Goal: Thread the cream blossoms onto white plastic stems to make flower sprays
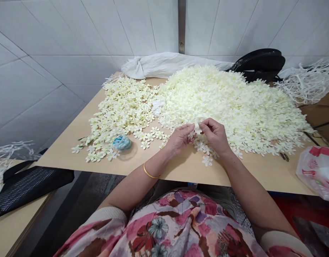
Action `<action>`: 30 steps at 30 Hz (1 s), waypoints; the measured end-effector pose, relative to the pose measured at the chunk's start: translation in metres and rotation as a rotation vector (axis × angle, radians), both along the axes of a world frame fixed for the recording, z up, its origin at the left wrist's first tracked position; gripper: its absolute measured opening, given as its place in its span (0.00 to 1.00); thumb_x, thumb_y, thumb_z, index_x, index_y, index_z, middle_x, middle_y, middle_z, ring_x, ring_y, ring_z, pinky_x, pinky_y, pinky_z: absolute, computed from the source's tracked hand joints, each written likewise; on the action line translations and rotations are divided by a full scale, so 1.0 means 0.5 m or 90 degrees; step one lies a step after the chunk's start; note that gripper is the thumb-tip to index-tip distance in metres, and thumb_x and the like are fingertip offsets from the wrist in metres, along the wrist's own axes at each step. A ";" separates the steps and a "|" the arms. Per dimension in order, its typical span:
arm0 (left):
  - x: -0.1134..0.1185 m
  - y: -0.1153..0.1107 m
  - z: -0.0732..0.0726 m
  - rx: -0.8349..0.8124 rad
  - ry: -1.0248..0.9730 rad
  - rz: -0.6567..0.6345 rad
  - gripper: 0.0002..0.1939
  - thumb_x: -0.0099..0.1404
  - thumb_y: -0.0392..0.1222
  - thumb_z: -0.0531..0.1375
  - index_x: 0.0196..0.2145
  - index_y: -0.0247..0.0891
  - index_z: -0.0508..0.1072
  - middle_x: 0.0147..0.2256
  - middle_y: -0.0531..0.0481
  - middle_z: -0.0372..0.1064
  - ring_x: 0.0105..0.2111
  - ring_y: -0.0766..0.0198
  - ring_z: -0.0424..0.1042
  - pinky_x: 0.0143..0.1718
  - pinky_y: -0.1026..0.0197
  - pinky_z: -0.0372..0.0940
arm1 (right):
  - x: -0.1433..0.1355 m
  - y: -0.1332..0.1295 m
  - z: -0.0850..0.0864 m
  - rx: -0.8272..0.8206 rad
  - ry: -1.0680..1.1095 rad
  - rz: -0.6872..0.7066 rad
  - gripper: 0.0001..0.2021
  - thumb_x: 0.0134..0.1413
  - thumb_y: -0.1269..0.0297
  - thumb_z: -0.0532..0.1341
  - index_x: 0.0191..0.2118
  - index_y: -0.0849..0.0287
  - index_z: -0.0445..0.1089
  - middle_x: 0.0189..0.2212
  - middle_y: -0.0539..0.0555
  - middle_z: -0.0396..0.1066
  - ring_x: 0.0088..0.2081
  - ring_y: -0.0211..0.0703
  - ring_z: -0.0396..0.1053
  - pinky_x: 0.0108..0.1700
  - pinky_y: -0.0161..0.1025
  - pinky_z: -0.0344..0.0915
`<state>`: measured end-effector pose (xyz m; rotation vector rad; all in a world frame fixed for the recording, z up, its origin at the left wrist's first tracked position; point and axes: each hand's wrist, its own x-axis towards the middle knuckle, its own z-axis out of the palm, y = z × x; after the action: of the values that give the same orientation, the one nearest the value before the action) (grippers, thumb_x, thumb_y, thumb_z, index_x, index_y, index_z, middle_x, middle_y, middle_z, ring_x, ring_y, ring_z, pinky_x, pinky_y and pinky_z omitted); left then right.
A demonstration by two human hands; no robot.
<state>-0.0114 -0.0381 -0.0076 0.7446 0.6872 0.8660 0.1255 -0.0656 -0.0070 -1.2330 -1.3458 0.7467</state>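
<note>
My left hand [180, 139] and my right hand [214, 135] meet over the table in front of me. Between their pinched fingertips are pale artificial flower petals [198, 127], partly covered by the fingers. Both hands are closed on this flower. Right behind them rises a large heap of cream-white artificial flowers [223, 96]. A second, flatter pile of flowers [121, 103] spreads to the left. Several loose blossoms lie under and beside my hands, one single flower [207, 160] closest to the table edge.
A blue-and-white wrapped bundle [122, 142] sits left of my hands. White plastic sheeting [164, 64] and a black bag [258, 64] lie along the tiled wall. To the right are white stringy strands [311, 82], scissor handles [284, 157] and a red-and-white plastic bag [318, 171].
</note>
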 end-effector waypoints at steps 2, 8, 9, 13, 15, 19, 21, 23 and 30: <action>0.000 0.000 -0.003 0.031 0.033 0.015 0.11 0.46 0.39 0.68 0.23 0.35 0.68 0.18 0.56 0.60 0.16 0.74 0.58 0.18 0.69 0.51 | -0.003 -0.002 0.000 0.005 -0.038 -0.006 0.15 0.52 0.52 0.59 0.24 0.58 0.64 0.19 0.46 0.59 0.24 0.33 0.59 0.28 0.34 0.58; -0.005 -0.001 -0.011 0.150 0.085 0.052 0.12 0.48 0.44 0.68 0.22 0.35 0.69 0.16 0.57 0.58 0.16 0.75 0.55 0.18 0.69 0.49 | 0.000 0.001 0.001 -0.026 0.061 0.081 0.15 0.49 0.51 0.62 0.26 0.57 0.65 0.21 0.46 0.61 0.26 0.33 0.61 0.30 0.34 0.60; -0.005 -0.002 -0.011 0.161 0.081 0.051 0.13 0.48 0.45 0.68 0.23 0.35 0.69 0.16 0.57 0.58 0.16 0.75 0.55 0.18 0.69 0.49 | 0.001 0.002 0.001 -0.036 0.078 0.092 0.15 0.46 0.51 0.64 0.27 0.57 0.65 0.22 0.45 0.61 0.26 0.33 0.61 0.30 0.34 0.60; -0.004 -0.005 -0.008 0.154 0.078 0.027 0.15 0.49 0.47 0.67 0.22 0.34 0.68 0.15 0.57 0.57 0.16 0.76 0.54 0.18 0.68 0.48 | 0.003 0.005 0.000 -0.059 0.122 0.100 0.15 0.43 0.51 0.66 0.25 0.58 0.64 0.20 0.45 0.63 0.25 0.32 0.62 0.30 0.33 0.60; -0.003 -0.006 -0.004 0.129 0.072 0.015 0.15 0.48 0.47 0.68 0.22 0.34 0.67 0.15 0.56 0.58 0.15 0.76 0.55 0.18 0.68 0.47 | 0.003 0.005 0.000 -0.062 0.125 0.103 0.15 0.45 0.52 0.65 0.24 0.58 0.64 0.19 0.45 0.63 0.24 0.32 0.61 0.29 0.33 0.59; -0.002 -0.007 0.004 0.095 0.048 -0.007 0.16 0.45 0.46 0.69 0.22 0.34 0.66 0.15 0.57 0.59 0.15 0.75 0.56 0.17 0.69 0.47 | 0.003 0.003 0.003 -0.057 0.117 0.099 0.17 0.50 0.50 0.61 0.21 0.58 0.64 0.18 0.46 0.61 0.23 0.32 0.60 0.28 0.33 0.59; -0.003 -0.008 0.006 0.095 0.047 -0.014 0.16 0.45 0.44 0.69 0.22 0.34 0.67 0.14 0.57 0.59 0.15 0.75 0.56 0.18 0.69 0.47 | 0.004 0.003 0.004 -0.054 0.117 0.094 0.19 0.51 0.49 0.60 0.20 0.59 0.63 0.18 0.46 0.60 0.23 0.32 0.60 0.28 0.33 0.60; -0.003 -0.007 0.006 0.100 0.051 -0.010 0.15 0.45 0.43 0.69 0.22 0.34 0.66 0.14 0.57 0.59 0.15 0.75 0.56 0.18 0.69 0.48 | 0.006 0.004 0.004 -0.051 0.123 0.090 0.18 0.50 0.49 0.61 0.20 0.59 0.64 0.19 0.46 0.60 0.24 0.32 0.61 0.29 0.33 0.62; -0.006 0.004 -0.003 0.098 0.055 0.048 0.14 0.45 0.41 0.68 0.22 0.35 0.66 0.14 0.58 0.58 0.15 0.75 0.56 0.18 0.69 0.49 | 0.015 0.009 0.001 -0.050 0.180 0.056 0.15 0.45 0.52 0.64 0.22 0.58 0.66 0.21 0.46 0.64 0.24 0.32 0.61 0.30 0.33 0.63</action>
<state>-0.0145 -0.0361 -0.0090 0.9028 0.7348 0.9679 0.1330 -0.0610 -0.0065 -1.0876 -1.1523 1.0040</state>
